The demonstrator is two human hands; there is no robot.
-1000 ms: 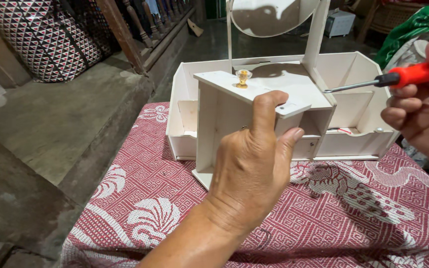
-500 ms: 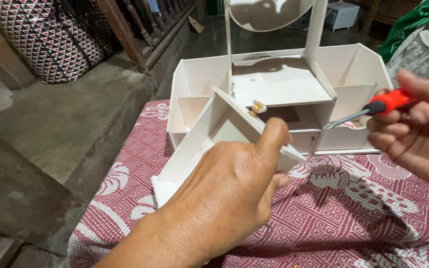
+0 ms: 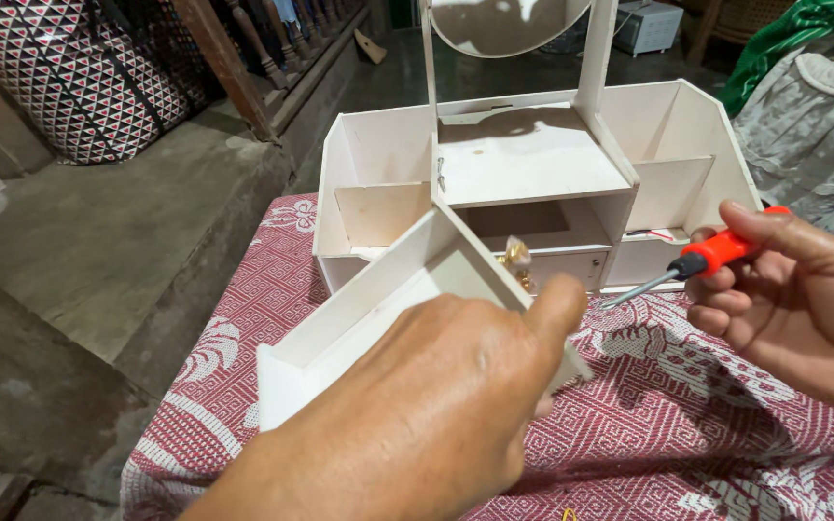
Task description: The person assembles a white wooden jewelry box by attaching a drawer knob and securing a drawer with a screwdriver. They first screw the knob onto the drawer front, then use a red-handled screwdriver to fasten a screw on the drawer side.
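The left hand (image 3: 436,405) is closed around a small white drawer (image 3: 378,309), thumb over its front edge, holding it tilted so its open side faces left and its long axis runs from the near-left of the table up toward the organiser. The right hand (image 3: 803,309) is wrapped around the red handle of a screwdriver (image 3: 697,265), whose metal shaft points left and slightly down toward the drawer's gold knob (image 3: 516,259); the tip stops a little short of it, so the right hand is the nearer one to the knob. Behind both stands a white vanity organiser (image 3: 533,183) with an empty drawer slot and an oval mirror (image 3: 504,21), near the far edge of the red patterned tablecloth (image 3: 687,415).
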